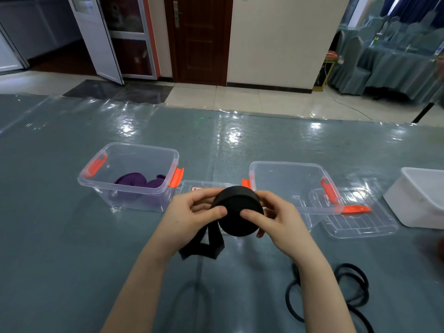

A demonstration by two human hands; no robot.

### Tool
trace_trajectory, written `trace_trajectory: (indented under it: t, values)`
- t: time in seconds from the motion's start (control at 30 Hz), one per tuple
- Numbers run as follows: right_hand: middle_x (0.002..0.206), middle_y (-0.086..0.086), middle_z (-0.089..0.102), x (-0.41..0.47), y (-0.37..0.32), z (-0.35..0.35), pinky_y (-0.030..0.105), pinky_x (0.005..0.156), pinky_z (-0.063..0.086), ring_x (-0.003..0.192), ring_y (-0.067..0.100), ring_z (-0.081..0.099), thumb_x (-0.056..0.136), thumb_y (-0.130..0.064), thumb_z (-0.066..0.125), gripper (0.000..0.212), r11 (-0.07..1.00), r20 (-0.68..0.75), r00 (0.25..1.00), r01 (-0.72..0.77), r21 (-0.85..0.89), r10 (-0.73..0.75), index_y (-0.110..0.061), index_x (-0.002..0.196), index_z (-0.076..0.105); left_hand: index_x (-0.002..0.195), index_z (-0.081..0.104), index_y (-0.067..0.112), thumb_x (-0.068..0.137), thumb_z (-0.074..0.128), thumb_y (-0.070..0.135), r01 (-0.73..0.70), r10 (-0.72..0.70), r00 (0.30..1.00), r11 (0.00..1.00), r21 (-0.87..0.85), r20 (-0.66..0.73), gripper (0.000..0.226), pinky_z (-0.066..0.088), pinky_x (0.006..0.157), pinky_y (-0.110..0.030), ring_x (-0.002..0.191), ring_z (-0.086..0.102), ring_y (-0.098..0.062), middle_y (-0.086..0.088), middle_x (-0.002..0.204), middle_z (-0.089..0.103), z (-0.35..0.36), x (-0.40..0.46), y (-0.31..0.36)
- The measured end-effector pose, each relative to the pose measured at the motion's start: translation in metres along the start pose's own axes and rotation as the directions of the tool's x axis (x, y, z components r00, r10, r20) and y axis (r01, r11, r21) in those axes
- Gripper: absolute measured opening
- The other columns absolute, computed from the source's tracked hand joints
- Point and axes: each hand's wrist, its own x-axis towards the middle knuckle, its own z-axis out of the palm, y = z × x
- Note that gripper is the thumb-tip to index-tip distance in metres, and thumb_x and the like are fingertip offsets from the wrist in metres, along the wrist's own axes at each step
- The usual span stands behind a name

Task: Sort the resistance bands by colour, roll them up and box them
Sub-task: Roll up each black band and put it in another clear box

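Loose black bands (346, 287) lie nearest us on the table, unrolled. Above them, we hold the black roll (236, 210) between left hand (192, 212) and right hand (276, 217), fingers curled round it, tail hanging. Beyond, purple bands (137, 181) are boxed in the left bin (129, 150); the right bin (288, 167) appears empty.
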Motion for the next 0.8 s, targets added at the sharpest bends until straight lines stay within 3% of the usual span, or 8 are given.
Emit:
trace_trajectory:
  t: [0.07, 0.2, 0.37, 0.5, 0.57, 0.63, 0.7, 0.8]
  values:
    - [0.088, 0.011, 0.065, -0.001, 0.001, 0.001, 0.026, 0.053, 0.050, 0.063, 0.014, 0.054, 0.080, -0.019, 0.077, 0.025, 1.000, -0.004, 1.000, 0.007, -0.028, -0.007, -0.031, 0.100, 0.068, 0.108, 0.069, 0.024, 0.080, 0.072, 0.000, -0.008, 0.008, 1.000, 1.000, 0.019, -0.012, 0.037, 0.051, 0.084, -0.014, 0.097, 0.070, -0.006, 0.005, 0.100, 0.076, 0.000, 0.001, 0.000]
    - [0.084, 0.000, 0.067, -0.002, 0.002, 0.004, 0.028, 0.057, 0.050, 0.061, 0.014, 0.051, 0.077, -0.024, 0.080, 0.025, 0.994, -0.008, 1.000, 0.019, -0.107, -0.020, -0.035, 0.096, 0.068, 0.099, 0.074, 0.023, 0.081, 0.073, 0.004, -0.023, 0.030, 0.997, 0.996, 0.088, -0.074, 0.026, 0.054, 0.086, -0.021, 0.093, 0.071, -0.009, 0.004, 0.096, 0.076, 0.000, 0.003, -0.001]
    - [0.085, -0.001, 0.067, 0.000, 0.001, 0.005, 0.038, 0.064, 0.052, 0.072, 0.028, 0.054, 0.069, -0.040, 0.077, 0.029, 0.994, -0.026, 0.999, 0.027, -0.109, -0.030, -0.039, 0.097, 0.067, 0.095, 0.072, 0.020, 0.086, 0.067, 0.004, -0.046, 0.055, 0.993, 0.995, 0.092, -0.101, 0.019, 0.052, 0.076, -0.015, 0.081, 0.069, -0.005, 0.003, 0.088, 0.075, 0.004, 0.004, 0.000]
    - [0.085, 0.006, 0.067, -0.001, 0.001, 0.007, 0.024, 0.062, 0.046, 0.067, 0.025, 0.050, 0.075, -0.026, 0.081, 0.025, 0.997, -0.065, 0.997, 0.037, -0.070, -0.042, -0.036, 0.094, 0.069, 0.101, 0.072, 0.019, 0.086, 0.067, 0.004, -0.026, 0.029, 0.996, 0.999, 0.038, -0.078, 0.022, 0.053, 0.082, -0.020, 0.089, 0.070, -0.009, 0.002, 0.095, 0.075, 0.003, 0.005, -0.001]
    - [0.087, 0.008, 0.068, -0.001, 0.001, 0.009, 0.035, 0.066, 0.050, 0.071, 0.036, 0.054, 0.075, -0.027, 0.080, 0.024, 0.999, -0.096, 0.995, 0.038, -0.024, -0.040, -0.036, 0.094, 0.069, 0.107, 0.071, 0.019, 0.086, 0.066, 0.002, -0.025, 0.026, 0.999, 0.999, 0.019, -0.027, 0.027, 0.052, 0.088, -0.022, 0.098, 0.069, -0.011, 0.003, 0.102, 0.074, 0.001, 0.005, -0.001]
    - [0.088, 0.011, 0.067, -0.001, -0.001, 0.010, 0.046, 0.065, 0.053, 0.073, 0.041, 0.055, 0.074, -0.030, 0.078, 0.022, 0.999, -0.114, 0.993, 0.028, 0.017, -0.025, -0.036, 0.093, 0.069, 0.105, 0.071, 0.020, 0.085, 0.066, -0.001, -0.024, 0.024, 0.999, 1.000, -0.003, -0.021, 0.030, 0.051, 0.085, -0.016, 0.097, 0.070, -0.009, 0.005, 0.099, 0.075, 0.001, 0.004, -0.001]
    - [0.089, 0.005, 0.069, -0.003, -0.003, 0.007, 0.035, 0.055, 0.051, 0.061, 0.028, 0.053, 0.078, -0.022, 0.079, 0.022, 0.999, -0.081, 0.997, 0.010, 0.042, -0.007, -0.034, 0.093, 0.069, 0.098, 0.072, 0.023, 0.083, 0.068, -0.003, -0.014, 0.013, 0.998, 1.000, -0.013, -0.061, 0.030, 0.051, 0.078, -0.013, 0.089, 0.072, -0.007, 0.006, 0.092, 0.076, 0.001, 0.003, -0.001]
    - [0.090, -0.008, 0.068, -0.004, -0.004, -0.001, 0.016, 0.055, 0.041, 0.055, 0.010, 0.042, 0.074, -0.025, 0.082, 0.031, 0.991, -0.040, 0.999, -0.008, -0.131, 0.003, -0.035, 0.099, 0.069, 0.094, 0.072, 0.027, 0.078, 0.073, -0.002, -0.011, 0.013, 0.997, 0.999, 0.032, -0.070, 0.033, 0.051, 0.075, -0.013, 0.085, 0.072, -0.006, 0.008, 0.087, 0.076, 0.000, 0.003, -0.004]
